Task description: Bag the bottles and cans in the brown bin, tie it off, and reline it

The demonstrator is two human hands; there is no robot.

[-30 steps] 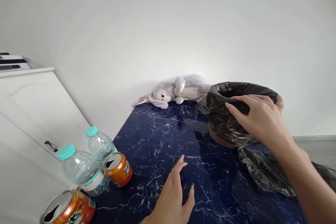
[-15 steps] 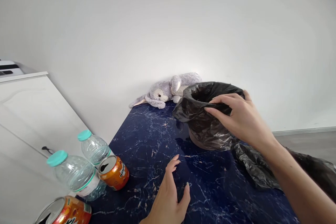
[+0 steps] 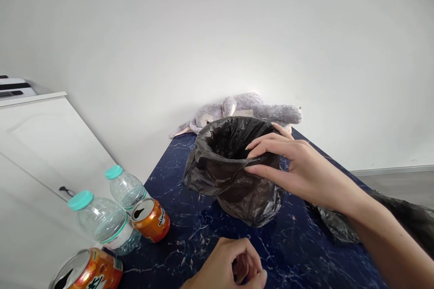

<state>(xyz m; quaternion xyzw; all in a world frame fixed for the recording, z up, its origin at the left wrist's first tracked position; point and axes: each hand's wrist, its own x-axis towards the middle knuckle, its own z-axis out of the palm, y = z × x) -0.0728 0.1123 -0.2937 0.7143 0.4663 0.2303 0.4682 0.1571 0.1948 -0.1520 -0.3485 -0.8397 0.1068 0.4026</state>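
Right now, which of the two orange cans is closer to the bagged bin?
The can beside the bottles is closer to the bin; the other can lies at the bottom-left picture edge, partly cut off.

Soft, even daylight fills the frame, brightest on the white wall (image 3: pixel 217 31) at centre and dimmer toward the upper corners. The glossy tabletop (image 3: pixel 298 244) shows a faint sheen and a soft shadow under the black bag (image 3: pixel 233 180); straight lines bow at the left edge.

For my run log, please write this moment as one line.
right hand: grips lined bin rim | left hand: curled over table
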